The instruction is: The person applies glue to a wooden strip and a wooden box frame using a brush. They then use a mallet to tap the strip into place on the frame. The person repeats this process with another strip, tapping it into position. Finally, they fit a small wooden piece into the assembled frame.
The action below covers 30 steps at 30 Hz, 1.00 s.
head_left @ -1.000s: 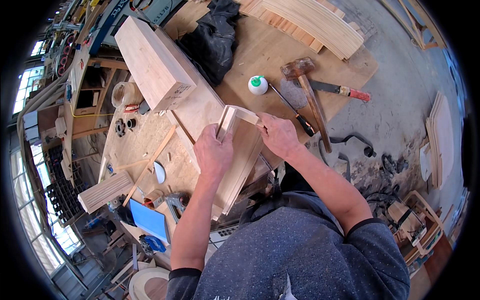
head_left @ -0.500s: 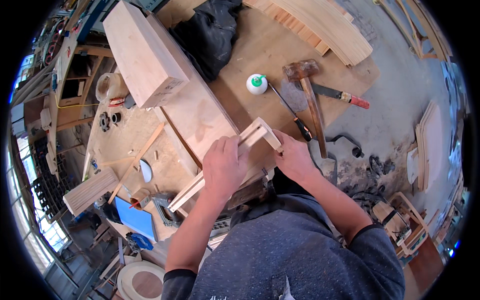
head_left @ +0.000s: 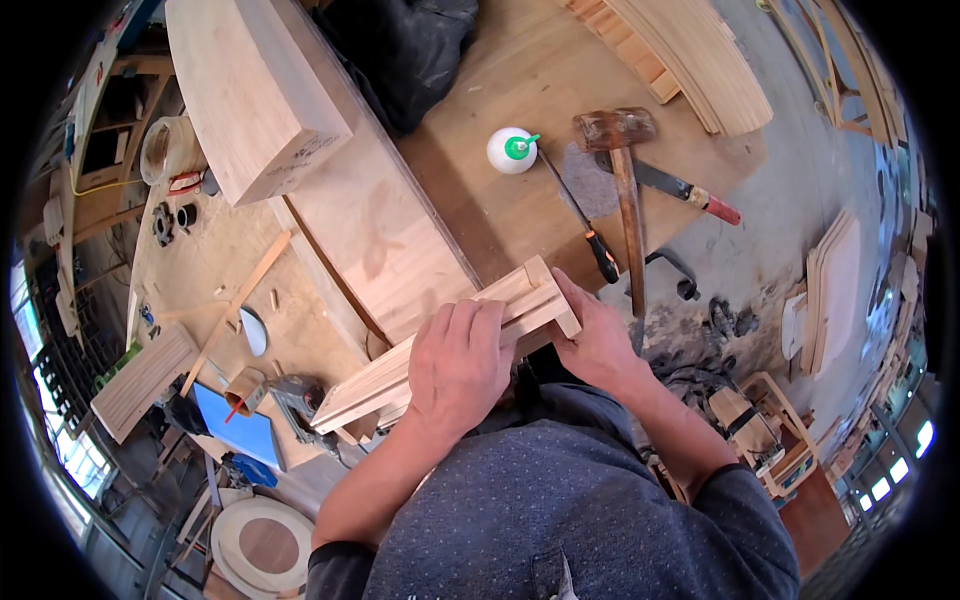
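Note:
Close to my body I hold a long, light wooden piece (head_left: pixel 365 388) slanting from lower left to upper right, with a short crosspiece at its right end. My left hand (head_left: pixel 460 360) is closed over its middle, knuckles up. At the right end my right hand (head_left: pixel 598 338) grips the corner by the crosspiece; its fingertips are partly hidden. Just beyond lies a wide wooden board (head_left: pixel 385 230), and on it a large block-shaped wooden box (head_left: pixel 265 110). To the right of the board is a screwdriver (head_left: pixel 590 235) with a black and orange handle.
Farther right on the workbench (head_left: pixel 480 110) lie a wooden mallet (head_left: pixel 625 190), a red-handled tool (head_left: pixel 690 192) and a white glue bottle (head_left: pixel 512 152) with a green cap. Stacked wooden slats (head_left: pixel 700 70) and a black cloth (head_left: pixel 410 60) are at the back. A blue board (head_left: pixel 240 425) sits at left.
The wooden piece has turned so that a broader, grooved side shows, and its right end sits slightly lower and farther right. Both hands still hold it. The view has shifted a little.

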Each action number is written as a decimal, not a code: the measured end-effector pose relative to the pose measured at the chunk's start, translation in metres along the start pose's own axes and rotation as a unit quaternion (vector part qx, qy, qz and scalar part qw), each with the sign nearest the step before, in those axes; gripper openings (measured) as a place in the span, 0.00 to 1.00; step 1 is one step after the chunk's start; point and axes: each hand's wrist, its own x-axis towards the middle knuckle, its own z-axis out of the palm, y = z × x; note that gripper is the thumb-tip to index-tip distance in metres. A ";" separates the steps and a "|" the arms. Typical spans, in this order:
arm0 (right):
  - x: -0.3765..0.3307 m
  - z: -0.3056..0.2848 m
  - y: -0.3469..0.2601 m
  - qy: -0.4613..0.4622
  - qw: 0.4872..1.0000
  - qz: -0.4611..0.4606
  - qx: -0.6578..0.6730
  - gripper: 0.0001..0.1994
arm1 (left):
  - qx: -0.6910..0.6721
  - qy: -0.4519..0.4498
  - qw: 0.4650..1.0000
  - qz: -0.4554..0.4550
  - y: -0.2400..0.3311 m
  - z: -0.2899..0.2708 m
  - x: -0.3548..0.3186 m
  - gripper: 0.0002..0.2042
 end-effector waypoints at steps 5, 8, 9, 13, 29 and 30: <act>0.001 0.001 -0.002 -0.006 1.000 0.007 0.027 0.40 | -0.042 -0.020 0.998 -0.046 0.007 -0.004 0.012 0.25; -0.001 0.003 0.002 -0.002 0.999 0.005 0.035 0.39 | -0.057 -0.054 0.995 -0.063 0.008 -0.004 0.014 0.25; -0.001 0.005 0.002 0.000 0.999 0.007 0.036 0.39 | -0.051 -0.062 0.995 -0.062 0.008 -0.004 0.014 0.25; -0.003 0.009 0.002 0.035 0.999 0.004 0.031 0.33 | -0.025 -0.060 0.996 -0.061 0.005 0.000 0.014 0.24; -0.005 0.011 0.000 0.055 0.998 -0.014 0.027 0.37 | -0.032 -0.055 0.997 -0.045 0.003 -0.001 0.016 0.21; -0.005 0.011 0.000 0.041 0.999 -0.004 0.028 0.38 | -0.025 -0.061 0.997 -0.049 0.005 -0.003 0.017 0.21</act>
